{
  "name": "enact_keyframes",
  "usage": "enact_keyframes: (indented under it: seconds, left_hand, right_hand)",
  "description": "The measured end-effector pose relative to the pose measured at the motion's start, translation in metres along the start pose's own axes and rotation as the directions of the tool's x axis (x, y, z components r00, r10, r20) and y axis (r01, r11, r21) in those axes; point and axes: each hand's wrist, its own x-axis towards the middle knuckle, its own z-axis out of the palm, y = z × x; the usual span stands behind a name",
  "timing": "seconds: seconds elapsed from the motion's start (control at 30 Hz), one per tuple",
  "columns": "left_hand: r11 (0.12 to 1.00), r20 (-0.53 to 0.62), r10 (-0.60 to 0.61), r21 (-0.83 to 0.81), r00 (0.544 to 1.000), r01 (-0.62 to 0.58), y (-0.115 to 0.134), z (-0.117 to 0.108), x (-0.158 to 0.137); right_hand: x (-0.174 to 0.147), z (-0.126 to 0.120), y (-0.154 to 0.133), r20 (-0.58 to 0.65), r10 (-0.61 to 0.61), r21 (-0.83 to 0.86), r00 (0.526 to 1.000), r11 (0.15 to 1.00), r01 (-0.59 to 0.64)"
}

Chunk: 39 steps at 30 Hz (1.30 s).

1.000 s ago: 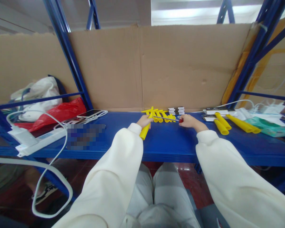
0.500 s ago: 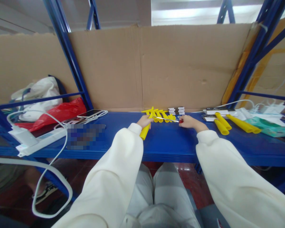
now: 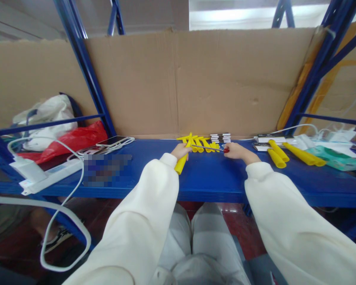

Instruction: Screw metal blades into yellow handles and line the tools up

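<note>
My left hand (image 3: 180,151) is closed around a yellow tapered tube (image 3: 181,164), which it holds tilted, wide end towards me. In my right hand (image 3: 233,151) is the red handle of a tool with a long thin metal shaft (image 3: 207,148); its exact kind is too small to tell. The shaft reaches left to the yellow tube by my left fingers, where its tip is hard to make out. Behind the shaft, several more yellow tapered tubes (image 3: 198,149) lie in a row on the blue shelf (image 3: 207,174). A stack of small white-and-black pieces (image 3: 220,137) sits beyond them.
At right lie more yellow tubes (image 3: 275,158), small boxes (image 3: 269,139) and a green plastic packet (image 3: 334,157). A power strip (image 3: 52,176), white cable, phone (image 3: 110,141) and red bag (image 3: 77,139) are at left. Cardboard (image 3: 195,83) stands behind; blue posts flank the workspace.
The metal shaft has turned or tilted slightly and looks darker and thinner. Both hands stay in nearly the same place, holding the same things.
</note>
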Motion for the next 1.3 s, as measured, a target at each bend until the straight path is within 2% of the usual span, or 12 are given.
enact_keyframes:
  seconds: [0.23,0.43,0.73,0.87,1.3]
  left_hand:
    - [1.0,-0.011,-0.003,0.0,1.0,0.003,0.0005,-0.0002,-0.0007]
    - [1.0,-0.003,0.0,0.001,1.0,0.0,-0.0009,-0.0002,0.0013]
    - [1.0,0.0,0.006,-0.015,1.0,-0.006,-0.0027,-0.0003,0.0023]
    - [1.0,-0.009,0.007,-0.009,1.0,-0.007,-0.0016,0.0,0.0015]
    - [1.0,-0.003,0.004,-0.008,1.0,-0.004,-0.0008,-0.0007,0.0001]
  right_hand:
    - [0.0,-0.0012,-0.0023,0.004,0.007,-0.036,1.0,0.999,-0.006]
    - [-0.0025,-0.0006,-0.0033,0.052,0.03,0.04,0.998,0.999,-0.032]
    - [-0.0023,-0.0024,-0.0029,0.018,0.031,0.021,0.999,0.999,-0.032]
    - [-0.001,0.001,-0.0013,0.03,-0.012,0.052,0.999,0.999,0.01]
    - [0.0002,-0.0001,0.0003,-0.017,0.019,-0.011,1.0,1.0,-0.019]
